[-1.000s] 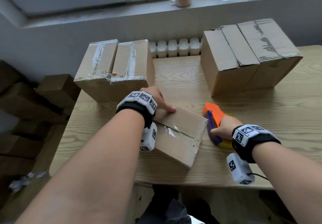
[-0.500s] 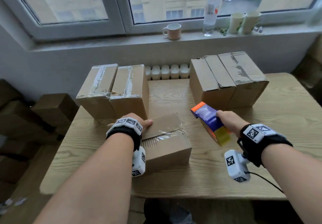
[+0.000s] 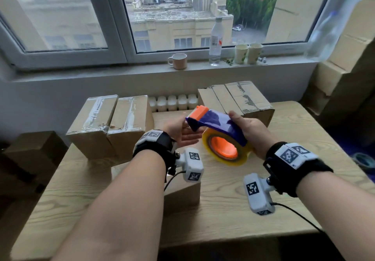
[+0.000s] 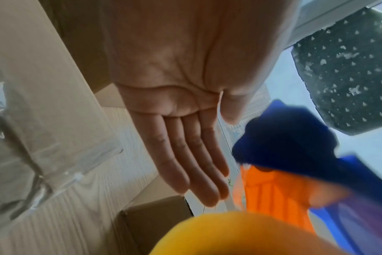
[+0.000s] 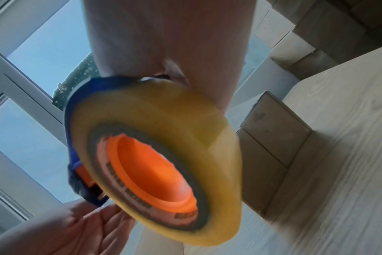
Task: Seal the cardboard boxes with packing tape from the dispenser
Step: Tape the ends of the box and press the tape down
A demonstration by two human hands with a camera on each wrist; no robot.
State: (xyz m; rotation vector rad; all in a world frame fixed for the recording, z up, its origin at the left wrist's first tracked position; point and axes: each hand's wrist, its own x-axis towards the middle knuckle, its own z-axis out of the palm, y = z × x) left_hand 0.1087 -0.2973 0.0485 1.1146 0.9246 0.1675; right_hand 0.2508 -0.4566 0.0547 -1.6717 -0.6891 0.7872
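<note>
right hand (image 3: 250,132) holding tape dispenser (image 3: 217,127), left hand (image 3: 182,134) flat beside it

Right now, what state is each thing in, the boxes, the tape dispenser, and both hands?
Tape dispenser: lifted off the table, held in the right hand.
Right hand: curled round the dispenser.
Left hand: open, fingers straight, beside the dispenser's orange end.
Two left boxes: taped shut.
Two right boxes: flaps closed, no tape visible.
Near box: mostly hidden by the left arm.
</note>
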